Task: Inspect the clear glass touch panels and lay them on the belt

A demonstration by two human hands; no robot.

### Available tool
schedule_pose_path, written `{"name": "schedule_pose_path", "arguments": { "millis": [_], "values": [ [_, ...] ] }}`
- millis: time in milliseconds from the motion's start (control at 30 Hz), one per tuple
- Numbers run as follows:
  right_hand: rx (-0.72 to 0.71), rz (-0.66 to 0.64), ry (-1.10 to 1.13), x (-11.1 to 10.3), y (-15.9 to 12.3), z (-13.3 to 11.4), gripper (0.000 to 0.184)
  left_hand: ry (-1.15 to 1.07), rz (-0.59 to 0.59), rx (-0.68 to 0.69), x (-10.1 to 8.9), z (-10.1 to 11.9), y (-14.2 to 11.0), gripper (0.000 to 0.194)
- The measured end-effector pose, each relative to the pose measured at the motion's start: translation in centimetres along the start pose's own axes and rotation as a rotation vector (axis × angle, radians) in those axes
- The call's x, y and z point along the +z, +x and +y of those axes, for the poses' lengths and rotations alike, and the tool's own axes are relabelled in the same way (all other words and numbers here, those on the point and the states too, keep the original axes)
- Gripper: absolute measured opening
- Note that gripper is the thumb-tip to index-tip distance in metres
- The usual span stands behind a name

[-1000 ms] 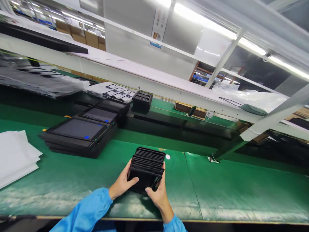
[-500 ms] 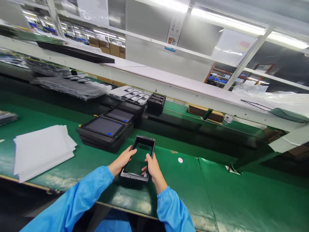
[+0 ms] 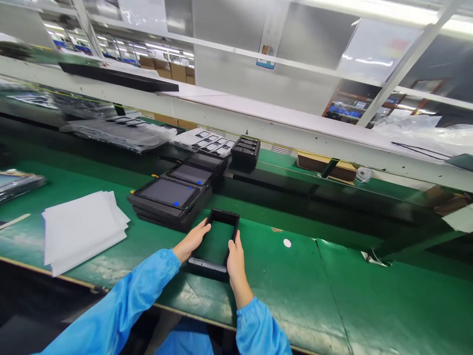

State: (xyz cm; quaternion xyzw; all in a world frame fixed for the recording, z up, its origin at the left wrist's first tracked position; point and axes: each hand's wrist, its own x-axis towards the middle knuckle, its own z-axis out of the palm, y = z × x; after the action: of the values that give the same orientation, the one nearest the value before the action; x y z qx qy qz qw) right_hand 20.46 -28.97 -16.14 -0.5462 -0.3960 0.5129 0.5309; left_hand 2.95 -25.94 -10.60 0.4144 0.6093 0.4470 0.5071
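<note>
Between my two hands is a black rectangular frame [image 3: 208, 267], through whose opening the green bench top shows. My left hand [image 3: 192, 240] grips its left side, thumb over the upper edge. Along the right side, my right hand [image 3: 236, 256] holds it, thumb on the rim and fingers mostly hidden on the outer side. The frame lies tilted low over the bench or on it; I cannot tell which. Just beyond and left of it are stacked black screen units [image 3: 166, 192] with grey panels and blue dots.
A pile of white sheets [image 3: 83, 229] lies on the green bench [image 3: 288, 296] at the left. Farther back are a black box with compartments [image 3: 246, 150], clear-bagged parts [image 3: 121, 133] and a cardboard box [image 3: 325, 167]. A white shelf beam [image 3: 288, 133] crosses above. A round white sticker [image 3: 287, 243] is on the right.
My right hand's fingers have moved from inside the frame's opening to its outer right side. The frame sits flatter and lower. The whole view has shifted slightly.
</note>
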Motion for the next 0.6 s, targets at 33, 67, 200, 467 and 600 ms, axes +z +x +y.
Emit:
{"name": "schedule_pose_path", "arguments": {
  "millis": [33,67,200,467,600],
  "values": [
    [0.0,0.005,0.01,0.1,0.0,-0.1,0.073,-0.001,0.007,-0.004,0.1,0.2,0.0,0.074],
    [-0.002,0.01,0.02,0.2,-0.1,-0.2,0.073,-0.008,0.012,-0.017,0.2,0.4,0.0,0.072],
    [-0.025,0.026,0.067,0.3,-0.2,-1.3,0.072,-0.045,0.029,-0.048,0.5,1.4,-0.7,0.063],
    [-0.083,0.029,0.214,1.1,-1.7,-5.5,0.066,-0.07,0.023,-0.005,0.7,4.3,-2.4,0.065],
    [-0.062,0.081,0.284,-2.5,-1.6,-7.3,0.069,-0.037,-0.1,0.079,2.5,5.2,-2.5,0.071]
  ]
}}
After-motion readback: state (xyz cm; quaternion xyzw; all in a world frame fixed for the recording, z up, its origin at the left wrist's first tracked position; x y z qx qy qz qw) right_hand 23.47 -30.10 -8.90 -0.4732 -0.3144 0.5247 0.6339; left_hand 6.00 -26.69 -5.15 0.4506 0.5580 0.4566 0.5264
